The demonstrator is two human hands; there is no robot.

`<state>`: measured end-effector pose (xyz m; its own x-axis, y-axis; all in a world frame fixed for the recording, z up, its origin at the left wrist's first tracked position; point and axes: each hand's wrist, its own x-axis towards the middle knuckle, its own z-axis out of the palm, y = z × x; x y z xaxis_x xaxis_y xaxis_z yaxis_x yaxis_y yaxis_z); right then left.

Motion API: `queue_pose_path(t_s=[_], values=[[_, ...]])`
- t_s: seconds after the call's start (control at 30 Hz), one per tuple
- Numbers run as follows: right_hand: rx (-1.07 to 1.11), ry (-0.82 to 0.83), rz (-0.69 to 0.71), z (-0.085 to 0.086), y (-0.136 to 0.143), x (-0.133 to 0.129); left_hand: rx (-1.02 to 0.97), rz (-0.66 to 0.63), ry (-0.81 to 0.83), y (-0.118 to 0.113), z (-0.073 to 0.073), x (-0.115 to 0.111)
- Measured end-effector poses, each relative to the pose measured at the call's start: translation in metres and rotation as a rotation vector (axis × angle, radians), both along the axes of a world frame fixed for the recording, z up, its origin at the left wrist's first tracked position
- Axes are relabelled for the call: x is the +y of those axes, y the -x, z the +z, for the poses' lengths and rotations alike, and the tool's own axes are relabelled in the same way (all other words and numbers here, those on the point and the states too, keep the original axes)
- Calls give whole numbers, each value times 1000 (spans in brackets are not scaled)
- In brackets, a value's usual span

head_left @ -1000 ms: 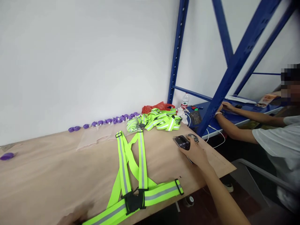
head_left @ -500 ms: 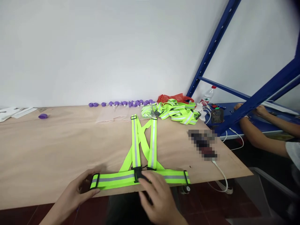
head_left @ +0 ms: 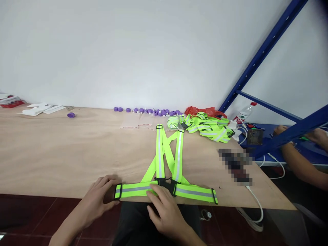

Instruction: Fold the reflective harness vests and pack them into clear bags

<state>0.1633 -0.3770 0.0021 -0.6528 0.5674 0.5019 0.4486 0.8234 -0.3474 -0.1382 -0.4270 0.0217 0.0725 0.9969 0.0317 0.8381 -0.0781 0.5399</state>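
A neon yellow-green reflective harness (head_left: 160, 153) lies flat on the wooden table (head_left: 64, 153), its two upright straps crossed by others behind them. Its waist band (head_left: 196, 193) runs along the front edge, with a black buckle (head_left: 167, 185) at the middle. My left hand (head_left: 101, 193) is beside the band's left end, thumb and fingers apart around the black slider (head_left: 118, 191). My right hand (head_left: 165, 208) rests its spread fingertips on the band just left of the buckle, holding nothing.
More neon straps (head_left: 212, 128) lie heaped by a red bag (head_left: 205, 111). Several purple caps (head_left: 164, 112) line the wall, near clear plastic bags (head_left: 137, 121). A cable (head_left: 256, 201) hangs off the right edge. Another person's arms (head_left: 299, 164) are behind the blue frame (head_left: 266, 44).
The view has turned left, so things appear further right. My right hand has moved left from the buckle onto the band. My left hand stays at the band's left end.
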Motion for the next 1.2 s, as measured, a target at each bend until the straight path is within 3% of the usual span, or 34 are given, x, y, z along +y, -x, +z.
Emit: queue_pose_path(t_s=[0.13,0.3,0.4,0.53,0.7,0.8,0.87,1.03,1.13,1.2], values=[[103,-126,-33,-1,-9,0,-126,19,45,1,5,-2],[56,-188,-78,-8,-19,3,-590,147,146,-19,9,1],[44,-172,-74,-11,-21,4,-848,123,60,-44,3,12],[23,-132,-66,-11,-21,3,-1164,50,-175,-86,-4,36],[-2,-94,-68,-12,-21,2,-1450,-4,-215,-147,7,64],[23,-87,-75,-15,-22,1,-1514,0,-172,-170,11,73],[37,-86,-83,-17,-22,0,-1514,37,-184,-172,8,77],[21,-85,-102,-15,-24,-1,-1362,110,-300,-146,-2,81],[3,-50,-96,-11,-25,0,-1216,43,-351,-132,8,80],[-14,-20,-75,-10,-25,0,-1069,-67,-357,-133,21,81]])
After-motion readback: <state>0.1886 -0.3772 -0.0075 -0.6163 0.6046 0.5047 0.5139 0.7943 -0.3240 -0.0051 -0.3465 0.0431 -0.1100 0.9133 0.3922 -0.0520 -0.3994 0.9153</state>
